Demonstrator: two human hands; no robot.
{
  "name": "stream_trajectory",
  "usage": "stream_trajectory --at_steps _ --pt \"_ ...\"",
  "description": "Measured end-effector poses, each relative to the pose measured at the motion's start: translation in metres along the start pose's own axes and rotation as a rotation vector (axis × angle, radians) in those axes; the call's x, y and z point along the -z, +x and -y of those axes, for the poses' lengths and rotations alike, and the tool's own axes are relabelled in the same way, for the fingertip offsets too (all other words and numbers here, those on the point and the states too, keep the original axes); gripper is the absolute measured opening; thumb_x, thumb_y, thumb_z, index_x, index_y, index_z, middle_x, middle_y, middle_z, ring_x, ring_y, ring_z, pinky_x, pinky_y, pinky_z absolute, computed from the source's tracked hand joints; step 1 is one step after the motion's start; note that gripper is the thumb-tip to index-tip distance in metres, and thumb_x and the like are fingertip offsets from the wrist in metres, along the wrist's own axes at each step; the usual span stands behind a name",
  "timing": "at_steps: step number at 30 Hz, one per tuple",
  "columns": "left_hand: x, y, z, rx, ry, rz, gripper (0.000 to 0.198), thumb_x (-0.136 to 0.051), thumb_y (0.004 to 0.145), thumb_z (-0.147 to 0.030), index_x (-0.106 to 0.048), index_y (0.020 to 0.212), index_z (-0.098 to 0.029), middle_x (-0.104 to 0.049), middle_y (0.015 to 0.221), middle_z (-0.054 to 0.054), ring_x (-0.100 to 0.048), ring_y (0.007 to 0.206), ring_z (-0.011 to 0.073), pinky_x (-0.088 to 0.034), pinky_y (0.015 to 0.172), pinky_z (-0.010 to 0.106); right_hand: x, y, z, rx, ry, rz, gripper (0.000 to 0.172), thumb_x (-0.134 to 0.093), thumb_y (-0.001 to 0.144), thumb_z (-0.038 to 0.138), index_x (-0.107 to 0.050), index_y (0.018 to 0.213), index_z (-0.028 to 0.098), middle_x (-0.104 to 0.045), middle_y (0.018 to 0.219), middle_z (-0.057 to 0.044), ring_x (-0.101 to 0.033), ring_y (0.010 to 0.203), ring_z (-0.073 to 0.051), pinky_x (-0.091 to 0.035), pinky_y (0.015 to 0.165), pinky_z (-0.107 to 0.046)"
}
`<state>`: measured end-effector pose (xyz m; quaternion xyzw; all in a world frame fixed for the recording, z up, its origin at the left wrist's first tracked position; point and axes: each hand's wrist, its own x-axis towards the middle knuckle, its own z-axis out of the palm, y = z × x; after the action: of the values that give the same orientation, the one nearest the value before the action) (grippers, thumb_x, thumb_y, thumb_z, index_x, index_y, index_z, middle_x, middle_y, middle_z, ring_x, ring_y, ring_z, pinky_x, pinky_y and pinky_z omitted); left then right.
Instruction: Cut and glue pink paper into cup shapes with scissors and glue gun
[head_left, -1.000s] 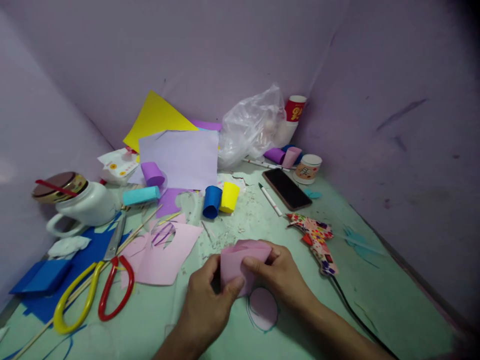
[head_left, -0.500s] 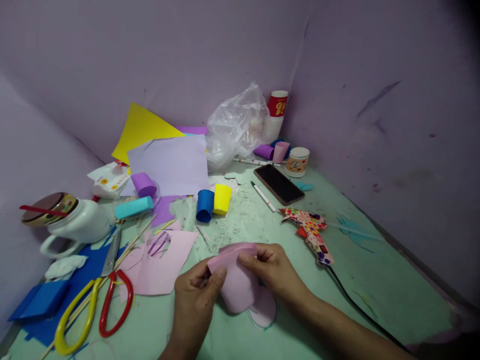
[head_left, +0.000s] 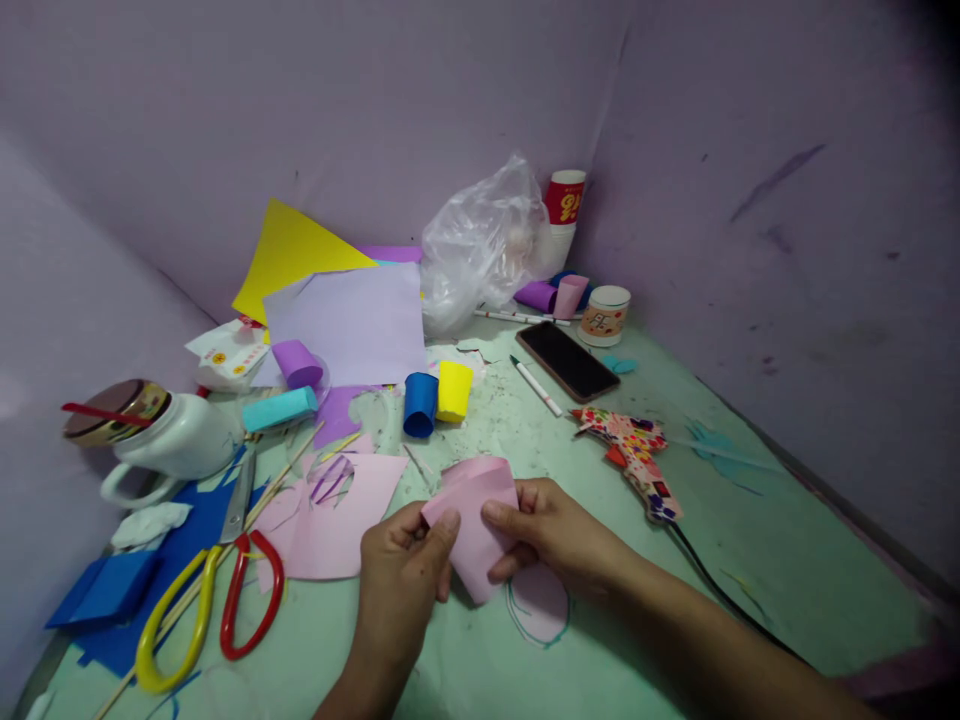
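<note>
Between my two hands a piece of pink paper [head_left: 478, 535] is bent into a curve, raised over the table. My left hand [head_left: 409, 560] pinches its left edge between thumb and fingers. On the right side my right hand [head_left: 544, 525] grips it, thumb on the front, other fingers partly hidden behind. Just below lies a pink paper disc [head_left: 540, 605] with a green outline, partly covered by my right hand. To the left of my left hand is a cut pink sheet [head_left: 337, 535] with a hole in it.
Scissors [head_left: 240, 590] with yellow and red handles lie at left, near a white mug [head_left: 187, 440]. Small blue [head_left: 421, 405] and yellow paper cups [head_left: 454, 390] stand ahead. At right are a glue gun [head_left: 630, 455] with its cord, a phone [head_left: 568, 360] and a marker [head_left: 536, 385].
My hands have curled the pink paper more tightly, and its shape looks narrower. My right fingers have come lower along its side. The whole view has shifted slightly.
</note>
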<state>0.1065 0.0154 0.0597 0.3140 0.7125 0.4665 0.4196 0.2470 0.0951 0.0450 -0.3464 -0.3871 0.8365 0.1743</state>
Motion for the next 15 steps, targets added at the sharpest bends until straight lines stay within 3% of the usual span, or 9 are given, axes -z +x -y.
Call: stream_trajectory --at_steps 3,9,11,12,14,15 --pt "0.001 0.001 0.003 0.016 -0.018 0.02 0.035 -0.06 0.079 -0.047 -0.059 0.063 -0.016 -0.04 0.037 -0.007 -0.032 0.037 0.0058 -0.023 0.04 0.017 0.001 0.003 -0.006 -0.004 -0.004 -0.019 0.047 -0.081 0.061 0.05 -0.071 0.073 0.006 -0.066 0.059 -0.003 -0.063 0.049 -0.01 -0.054 0.048 -0.018" --pt "0.003 0.003 -0.004 0.072 -0.028 0.058 0.044 -0.055 0.077 -0.056 -0.055 0.056 -0.017 -0.048 0.036 -0.002 -0.038 0.032 0.0091 -0.028 0.036 0.02 0.001 0.003 -0.01 0.047 0.065 -0.11 0.046 -0.079 0.065 0.05 -0.071 0.083 0.008 -0.066 0.063 -0.002 -0.064 0.052 -0.01 -0.054 0.047 -0.016" --pt "0.022 0.001 -0.01 0.007 0.049 0.003 0.044 -0.05 0.078 -0.058 -0.063 0.067 -0.017 -0.06 0.047 0.002 -0.049 0.039 0.0136 -0.037 0.041 0.024 0.002 0.003 -0.008 0.042 0.099 -0.154 0.04 -0.079 0.068 0.045 -0.069 0.079 0.008 -0.064 0.061 -0.001 -0.063 0.048 -0.009 -0.054 0.045 -0.015" --pt "0.037 0.0 -0.012 -0.071 0.145 -0.086 0.043 -0.049 0.079 -0.056 -0.068 0.082 -0.018 -0.067 0.06 0.003 -0.055 0.048 0.0155 -0.043 0.048 0.025 0.003 0.003 -0.006 0.035 0.12 -0.172 0.035 -0.078 0.071 0.042 -0.067 0.077 0.009 -0.063 0.061 0.0 -0.062 0.047 -0.008 -0.054 0.044 -0.015" --pt "0.078 -0.001 -0.01 -0.222 0.536 -0.374 0.042 -0.054 0.077 -0.05 -0.067 0.104 -0.022 -0.072 0.097 0.007 -0.065 0.08 0.0221 -0.049 0.068 0.03 0.004 0.003 -0.001 0.013 0.17 -0.194 0.026 -0.074 0.077 0.035 -0.065 0.077 0.011 -0.061 0.061 0.001 -0.061 0.046 -0.008 -0.055 0.044 -0.015" --pt "0.101 -0.001 -0.006 -0.202 0.711 -0.452 0.044 -0.052 0.077 -0.049 -0.066 0.11 -0.022 -0.071 0.105 0.008 -0.065 0.087 0.0253 -0.049 0.073 0.033 0.005 0.002 0.002 0.001 0.196 -0.197 0.022 -0.071 0.08 0.032 -0.065 0.078 0.011 -0.061 0.061 0.001 -0.061 0.046 -0.008 -0.057 0.045 -0.016"
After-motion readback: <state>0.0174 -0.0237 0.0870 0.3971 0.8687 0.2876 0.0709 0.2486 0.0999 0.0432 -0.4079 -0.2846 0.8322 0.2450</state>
